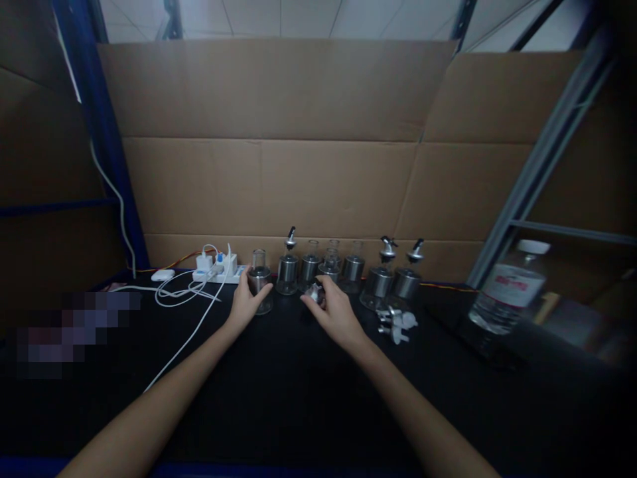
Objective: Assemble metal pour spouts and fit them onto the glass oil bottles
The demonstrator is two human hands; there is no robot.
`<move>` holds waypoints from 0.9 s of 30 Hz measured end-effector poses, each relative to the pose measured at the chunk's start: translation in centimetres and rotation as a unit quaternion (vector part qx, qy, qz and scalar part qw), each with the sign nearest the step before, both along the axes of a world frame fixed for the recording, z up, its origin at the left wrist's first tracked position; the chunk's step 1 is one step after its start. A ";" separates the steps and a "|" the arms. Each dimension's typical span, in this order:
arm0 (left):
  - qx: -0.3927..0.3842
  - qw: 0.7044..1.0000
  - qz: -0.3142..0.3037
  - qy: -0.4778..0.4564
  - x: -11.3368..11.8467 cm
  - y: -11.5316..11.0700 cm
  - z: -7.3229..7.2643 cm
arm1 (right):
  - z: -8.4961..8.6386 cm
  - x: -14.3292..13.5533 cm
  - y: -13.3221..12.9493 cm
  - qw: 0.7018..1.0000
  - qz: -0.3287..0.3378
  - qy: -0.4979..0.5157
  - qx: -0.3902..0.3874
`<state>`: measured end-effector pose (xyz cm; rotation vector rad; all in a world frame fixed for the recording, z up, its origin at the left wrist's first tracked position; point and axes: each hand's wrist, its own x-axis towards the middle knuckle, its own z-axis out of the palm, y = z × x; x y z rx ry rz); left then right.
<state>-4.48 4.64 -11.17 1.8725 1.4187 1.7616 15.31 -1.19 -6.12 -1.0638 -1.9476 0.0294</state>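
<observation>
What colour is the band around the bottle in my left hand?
The band is silvery grey, seen best in the head view.

Lighting is dim overall, cool in tone. The brightest area is the pale ceiling (281,18) at the top. The cardboard (279,186) is softly lit, darkening towards both sides. The black table (298,411) shows little detail. Small highlights mark the metal pourers (387,249). The far right edge falls to near black. Wide-angle distortion is evident: the posts (107,133) lean outward. The water bottle (510,285) looks blurred, its label illegible. A left-hand patch is pixelated.
</observation>
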 end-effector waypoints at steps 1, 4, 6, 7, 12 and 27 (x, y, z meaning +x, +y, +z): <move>-0.002 1.000 0.000 0.001 0.0 0.0 -0.1 | 0.2 -0.1 -0.1 1.000 0.002 0.014 0.000; 0.010 1.000 -0.014 0.022 0.4 -0.9 0.1 | 1.0 -0.5 0.0 0.998 0.017 0.062 0.002; 0.017 0.997 -0.052 0.051 0.9 -1.8 0.5 | 1.8 -1.0 0.1 0.995 0.031 0.090 0.006; 0.020 0.995 -0.075 0.066 1.2 -2.3 0.8 | 2.3 -1.3 0.2 0.994 0.037 0.102 0.011; 0.027 0.984 -0.139 0.109 2.4 -4.1 1.5 | 4.2 -3.2 0.9 0.988 0.072 0.130 0.038; 0.022 0.984 -0.144 0.106 2.9 -3.8 1.0 | 5.3 -6.1 2.2 0.994 0.099 0.047 0.010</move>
